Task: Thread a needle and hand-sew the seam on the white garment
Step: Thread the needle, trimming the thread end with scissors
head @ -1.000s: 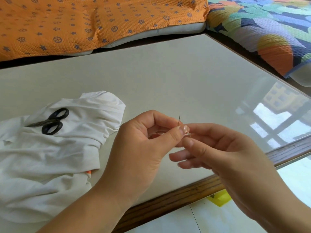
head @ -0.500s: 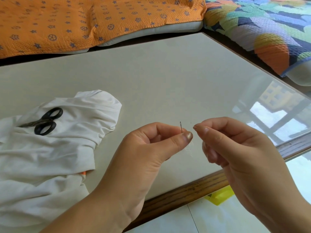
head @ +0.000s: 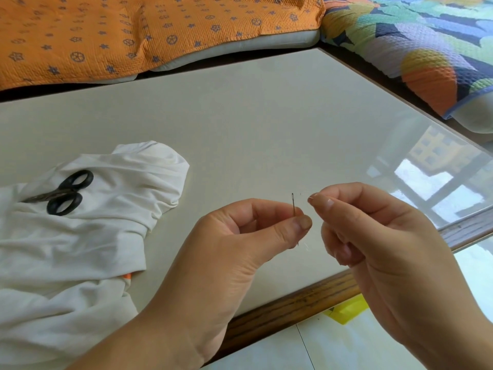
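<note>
The white garment (head: 88, 244) lies at left under black scissors (head: 62, 193), unsewn. The left hand (head: 226, 252) pinches the needle (head: 293, 205) eye-up. The right hand (head: 386, 236), thumb and forefinger pinched on thread too fine to see, has drawn back rightward: eye probably missed, so retry.

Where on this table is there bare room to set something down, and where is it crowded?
Free: the wide stretch of table between the orange cushion, the patterned cushion and the white garment, plus the right corner beyond the right hand. Crowded: the left, where scissors lie on the garment, and the near edge, where the left hand holds the needle.
</note>
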The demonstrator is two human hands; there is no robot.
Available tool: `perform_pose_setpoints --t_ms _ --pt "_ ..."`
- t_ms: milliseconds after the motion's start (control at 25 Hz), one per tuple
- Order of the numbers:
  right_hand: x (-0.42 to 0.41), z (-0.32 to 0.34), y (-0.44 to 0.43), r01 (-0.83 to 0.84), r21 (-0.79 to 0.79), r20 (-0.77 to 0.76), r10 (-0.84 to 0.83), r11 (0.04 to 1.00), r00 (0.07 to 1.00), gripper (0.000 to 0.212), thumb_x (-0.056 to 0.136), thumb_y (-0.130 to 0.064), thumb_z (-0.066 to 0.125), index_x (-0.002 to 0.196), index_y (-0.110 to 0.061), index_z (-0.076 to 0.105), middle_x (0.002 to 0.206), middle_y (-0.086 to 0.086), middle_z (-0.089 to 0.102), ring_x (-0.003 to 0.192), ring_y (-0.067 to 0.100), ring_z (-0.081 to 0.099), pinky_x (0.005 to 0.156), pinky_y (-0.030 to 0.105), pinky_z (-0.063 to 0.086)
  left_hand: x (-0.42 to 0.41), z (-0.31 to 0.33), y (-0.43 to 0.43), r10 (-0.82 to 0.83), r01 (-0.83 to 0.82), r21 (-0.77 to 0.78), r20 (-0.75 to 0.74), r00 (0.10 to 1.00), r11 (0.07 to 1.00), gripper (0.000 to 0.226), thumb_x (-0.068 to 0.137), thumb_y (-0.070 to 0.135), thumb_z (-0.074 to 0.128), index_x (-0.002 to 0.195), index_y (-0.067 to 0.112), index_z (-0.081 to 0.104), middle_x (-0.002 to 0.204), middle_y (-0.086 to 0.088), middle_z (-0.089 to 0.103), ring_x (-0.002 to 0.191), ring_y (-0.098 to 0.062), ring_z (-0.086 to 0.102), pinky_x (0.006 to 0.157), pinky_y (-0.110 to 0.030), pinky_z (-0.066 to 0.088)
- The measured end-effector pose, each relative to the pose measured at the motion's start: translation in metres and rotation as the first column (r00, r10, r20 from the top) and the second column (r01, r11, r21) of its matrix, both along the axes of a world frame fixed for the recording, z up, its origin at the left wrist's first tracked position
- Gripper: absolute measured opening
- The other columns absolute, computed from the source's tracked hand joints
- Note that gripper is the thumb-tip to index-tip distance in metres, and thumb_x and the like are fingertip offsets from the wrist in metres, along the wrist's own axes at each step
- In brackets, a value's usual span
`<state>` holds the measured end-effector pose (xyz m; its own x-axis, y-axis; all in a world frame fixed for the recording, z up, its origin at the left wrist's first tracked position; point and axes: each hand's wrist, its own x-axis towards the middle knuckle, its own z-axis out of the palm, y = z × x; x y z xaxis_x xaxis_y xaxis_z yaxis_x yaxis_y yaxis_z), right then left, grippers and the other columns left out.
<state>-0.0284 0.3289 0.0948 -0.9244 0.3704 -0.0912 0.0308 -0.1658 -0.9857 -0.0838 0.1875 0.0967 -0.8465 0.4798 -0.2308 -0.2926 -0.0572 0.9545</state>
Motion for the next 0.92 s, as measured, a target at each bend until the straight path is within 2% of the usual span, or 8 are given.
perform_pose_setpoints --t_ms 280,440,640,760,920 --pt "0.0005 0.0005 -0.0027 -0.005 -0.015 -0.009 0.005 1.0 1.0 0.009 0.066 -0.027 0.071 0.065 -0.018 0.072 0.048 -0.003 0.044 0.045 0.01 0.036 0.043 0.013 0.032 0.0008 -0.0003 -0.0006 0.0 -0.001 -0.01 -0.044 0.999 1.0 0.026 0.052 0.042 0.077 0.076 0.033 0.078 0.075 0.006 0.075 0.075 -0.003 0.07 0.072 -0.017 0.045" --pt "0.0021 0.0005 -0.004 0.018 0.016 -0.032 -0.017 1.0 0.999 0.008 0.067 -0.028 0.071 0.065 -0.02 0.072 0.046 -0.004 0.045 0.044 0.01 0.037 0.043 0.013 0.033 0.0014 -0.0004 -0.001 0.002 -0.003 -0.004 -0.064 0.998 1.0 0.027 0.052 0.042 0.077 0.077 0.032 0.078 0.074 0.006 0.075 0.075 -0.002 0.069 0.065 -0.011 0.048" --pt "0.0045 0.001 -0.0081 0.057 0.088 -0.132 -0.045 0.994 0.99 0.005 0.069 -0.021 0.07 0.069 -0.018 0.073 0.054 0.002 0.064 0.049 0.008 0.057 0.05 0.012 0.044 0.0031 0.0033 0.002 -0.01 0.013 0.039 -0.066 0.998 0.999 0.023 0.053 0.035 0.077 0.074 0.024 0.079 0.07 0.003 0.074 0.067 -0.001 0.067 0.061 -0.007 0.047" --pt "0.0053 -0.0002 -0.0091 0.098 0.155 -0.145 -0.076 0.983 0.987 0.004 0.07 -0.023 0.07 0.071 -0.021 0.073 0.059 -0.001 0.068 0.053 0.006 0.06 0.055 0.014 0.047 0.0048 0.006 0.0036 -0.02 0.023 0.052 -0.062 0.998 0.998 0.019 0.053 0.033 0.077 0.071 0.025 0.079 0.069 0.004 0.074 0.067 0.001 0.068 0.061 -0.006 0.047" --pt "0.0047 -0.0023 -0.0085 0.108 0.174 -0.141 -0.084 0.979 0.986 0.006 0.07 -0.021 0.07 0.074 -0.018 0.073 0.066 0.005 0.071 0.058 0.01 0.063 0.059 0.018 0.051 0.0046 0.0079 0.004 -0.018 0.023 0.074 -0.068 0.998 0.997 0.012 0.057 0.026 0.076 0.069 0.024 0.079 0.068 0.003 0.074 0.067 0.001 0.069 0.061 -0.005 0.047"
